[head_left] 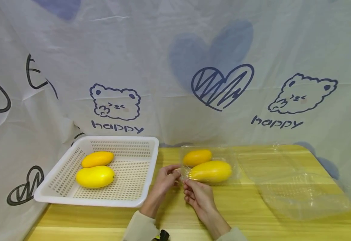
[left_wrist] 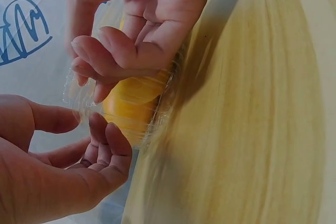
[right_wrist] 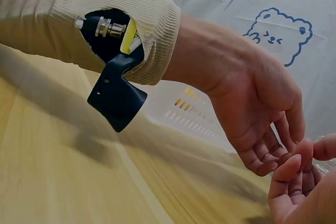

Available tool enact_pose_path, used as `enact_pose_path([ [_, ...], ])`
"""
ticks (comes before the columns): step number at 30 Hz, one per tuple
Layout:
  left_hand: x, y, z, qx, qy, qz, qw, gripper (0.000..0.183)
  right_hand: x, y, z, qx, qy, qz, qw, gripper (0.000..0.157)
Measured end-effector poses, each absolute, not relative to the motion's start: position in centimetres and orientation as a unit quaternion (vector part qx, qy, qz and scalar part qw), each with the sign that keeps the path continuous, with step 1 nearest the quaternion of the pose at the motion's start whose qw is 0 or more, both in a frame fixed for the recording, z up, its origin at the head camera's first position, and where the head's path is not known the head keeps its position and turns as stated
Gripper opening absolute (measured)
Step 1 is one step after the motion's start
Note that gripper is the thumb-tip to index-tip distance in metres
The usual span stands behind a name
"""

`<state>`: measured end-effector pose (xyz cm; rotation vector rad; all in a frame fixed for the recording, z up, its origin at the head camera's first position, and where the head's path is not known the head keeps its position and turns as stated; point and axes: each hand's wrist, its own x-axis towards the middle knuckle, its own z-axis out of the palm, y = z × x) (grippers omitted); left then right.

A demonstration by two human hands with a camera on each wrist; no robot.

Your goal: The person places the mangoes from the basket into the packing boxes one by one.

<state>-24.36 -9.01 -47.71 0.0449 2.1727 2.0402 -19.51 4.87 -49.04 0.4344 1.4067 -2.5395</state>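
A clear plastic clamshell box stands on the table with two yellow mangoes inside it. At its left edge, my left hand pinches the rim between thumb and fingers. My right hand grips the near-left corner, close to the left fingertips. In the left wrist view, thumb and fingertips of the left hand meet at the thin plastic edge, and the right hand covers part of the box. The right wrist view shows both hands' fingers close together, with most of the box out of frame.
To the left stands a white slotted basket with two more yellow mangoes in it. A second clear plastic box lies spread open on the right of the wooden table. Behind hangs a printed cloth.
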Motion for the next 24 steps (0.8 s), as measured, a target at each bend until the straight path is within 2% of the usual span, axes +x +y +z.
enact_pose_path([
  [24, -24.41, -8.92, -47.79, 0.027, 0.738, 0.672, 0.052, 0.038, -19.96, 4.79, -49.38, 0.144, 0.491, -0.853, 0.096, 0.012],
])
